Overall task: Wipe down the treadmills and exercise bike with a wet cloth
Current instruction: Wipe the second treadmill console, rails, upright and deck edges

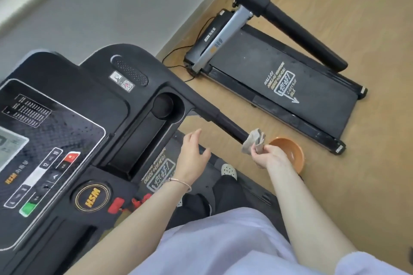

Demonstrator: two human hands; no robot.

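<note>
Closest on my feed, a pale lilac shirt fills the bottom edge and 2 bare forearms reach up from it. The left wrist wears a thin bracelet. Beyond it, the left hand hangs in the air with its fingers spread and relaxed, holding nothing, just below the console tray. Under the arms I see black trousers and 1 white perforated shoe standing on the near treadmill, whose console, with a green and a red button, fills the left side.

The right hand pinches a crumpled grey cloth between curled fingers and thumb. The cloth sits against the tip of the near treadmill's right handrail, which runs out from the console.

Just behind that hand, an orange bowl stands on the wooden floor; I cannot tell what it holds.

Farther off, a second treadmill lies flat on the floor with white lettering on its belt and 1 long black handrail above it. A black cable trails from its front end toward the grey wall.
</note>
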